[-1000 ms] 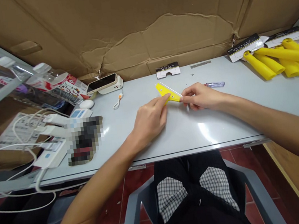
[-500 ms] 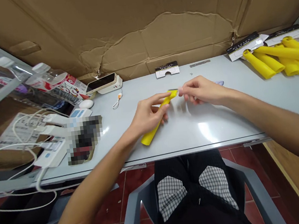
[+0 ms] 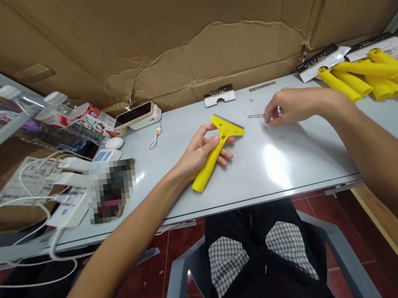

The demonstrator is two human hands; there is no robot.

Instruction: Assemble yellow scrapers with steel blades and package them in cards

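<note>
My left hand (image 3: 206, 150) is closed around a yellow scraper (image 3: 212, 163), its wide head tilted up to the right and its handle pointing down toward the table's front edge. A grey blade edge shows along the head, with a small screw in its right side. My right hand (image 3: 282, 106) pinches a small screwdriver (image 3: 255, 116) whose thin metal shaft points left; the fingers mostly hide its handle. Close by on the table lie one loose screw (image 3: 282, 137) below the hand and another screw (image 3: 251, 100) above the shaft.
Behind the hands are a loose flat blade (image 3: 262, 86) and a black-and-white card (image 3: 219, 95). Several yellow scraper handles (image 3: 378, 74) are piled at the right. A phone on a white stand (image 3: 137, 115), a power strip (image 3: 70, 203) with cables, and bottles (image 3: 86, 117) stand at left.
My right hand has left the scraper's head, moved right and taken hold of the screwdriver lying there. The scraper has been turned so its broad face shows. A screw now shows below my right hand.
</note>
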